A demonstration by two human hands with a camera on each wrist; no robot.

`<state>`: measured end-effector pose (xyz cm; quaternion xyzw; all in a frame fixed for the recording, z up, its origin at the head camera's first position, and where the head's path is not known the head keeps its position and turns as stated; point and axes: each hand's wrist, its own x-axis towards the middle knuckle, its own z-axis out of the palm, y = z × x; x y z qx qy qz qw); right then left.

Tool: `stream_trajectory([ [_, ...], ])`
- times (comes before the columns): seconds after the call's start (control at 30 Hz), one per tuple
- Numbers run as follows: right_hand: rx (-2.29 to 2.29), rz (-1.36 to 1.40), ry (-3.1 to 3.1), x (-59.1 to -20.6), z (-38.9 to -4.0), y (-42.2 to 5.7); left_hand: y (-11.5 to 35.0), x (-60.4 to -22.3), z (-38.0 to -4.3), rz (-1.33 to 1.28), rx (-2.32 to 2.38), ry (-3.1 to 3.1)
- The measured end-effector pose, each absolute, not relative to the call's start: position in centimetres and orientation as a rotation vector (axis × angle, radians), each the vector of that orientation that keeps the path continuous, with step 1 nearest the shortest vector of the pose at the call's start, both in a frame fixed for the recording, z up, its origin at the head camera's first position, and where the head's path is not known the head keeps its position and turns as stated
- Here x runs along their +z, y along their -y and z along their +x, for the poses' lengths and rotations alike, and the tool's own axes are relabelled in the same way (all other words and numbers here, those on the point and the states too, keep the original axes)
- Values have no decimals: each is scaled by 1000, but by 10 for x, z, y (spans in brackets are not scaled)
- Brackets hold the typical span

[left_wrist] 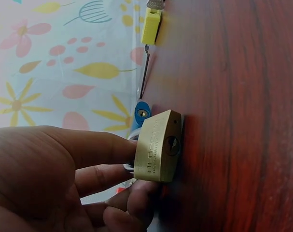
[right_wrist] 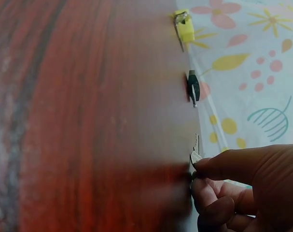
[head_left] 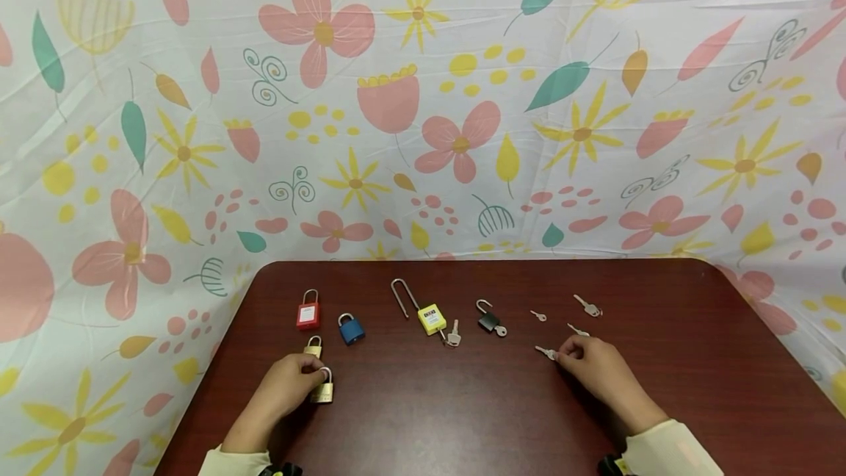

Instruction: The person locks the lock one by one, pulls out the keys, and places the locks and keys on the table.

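My left hand holds a brass padlock by its shackle, thumb and fingers closing on it. Seen from the left wrist, the padlock body shows engraved lettering and a keyhole in its end. Just behind it lies a second brass padlock, partly covered by the hand. On the right, the thumb and fingertips of my right hand pinch a small silver key by its head, the blade pointing left. The right wrist view has this key low over the table.
Behind the left hand are a red padlock and a blue padlock. Mid-table lie a yellow long-shackle padlock and a black padlock, keys at both. Loose keys lie beyond the right hand. A flowered cloth hangs behind the table.
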<state>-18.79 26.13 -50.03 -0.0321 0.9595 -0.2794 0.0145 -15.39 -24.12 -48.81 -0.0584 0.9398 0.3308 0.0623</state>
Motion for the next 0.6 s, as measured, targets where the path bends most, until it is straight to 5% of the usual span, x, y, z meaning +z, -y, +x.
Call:
stream_trajectory([
  [0.6,-904,-291,-3093,-487,-206,-219,243,-494,-153,-172,1085,-2826],
])
